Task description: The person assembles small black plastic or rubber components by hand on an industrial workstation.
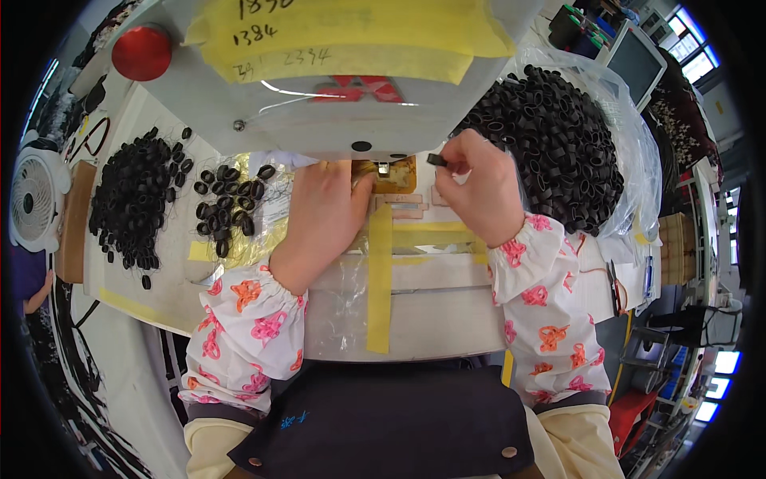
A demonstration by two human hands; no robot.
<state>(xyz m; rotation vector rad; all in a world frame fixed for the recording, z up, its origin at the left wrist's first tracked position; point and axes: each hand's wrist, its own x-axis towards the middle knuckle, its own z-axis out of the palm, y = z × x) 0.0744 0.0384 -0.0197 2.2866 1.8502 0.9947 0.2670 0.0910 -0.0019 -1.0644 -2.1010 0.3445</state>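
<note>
My right hand (484,188) pinches a small black elastic loop (436,160) between thumb and fingers, just right of the needle area of a sewing machine (319,112). My left hand (325,211) lies flat on the machine bed, its thumb apart from the fingers and beside the presser foot (384,169). The machine head hides those fingertips, and I see nothing in that hand. Under the foot is a brass-coloured needle plate (405,176). Left of my left hand, several black loops (227,199) lie with loose threads.
A big heap of black loops (558,152) sits on clear plastic at the right. Another heap with threads (136,199) lies at the far left, near a white fan (36,198). Scissors (614,287) rest at the right edge. Yellow tape (380,279) runs down the table front.
</note>
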